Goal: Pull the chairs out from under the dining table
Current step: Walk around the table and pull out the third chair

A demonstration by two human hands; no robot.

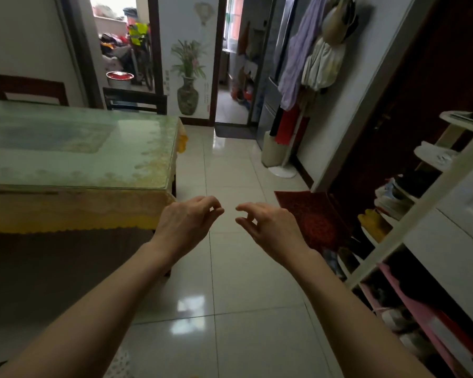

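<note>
The dining table fills the left side, with a glass top over a yellow lace cloth. Behind its far edge rise two dark chair backs: one chair at the far left against the wall, another chair near the far right corner. Both stand tucked close against the table's far side. My left hand hovers just off the table's near right corner, fingers loosely curled and holding nothing. My right hand hangs beside it over the floor tiles, also curled and empty. Neither hand touches a chair.
A white shoe rack with several shoes lines the right wall. A red doormat lies by the dark door. A coat stand with hanging clothes stands further back. Pale floor tiles run ahead to two doorways.
</note>
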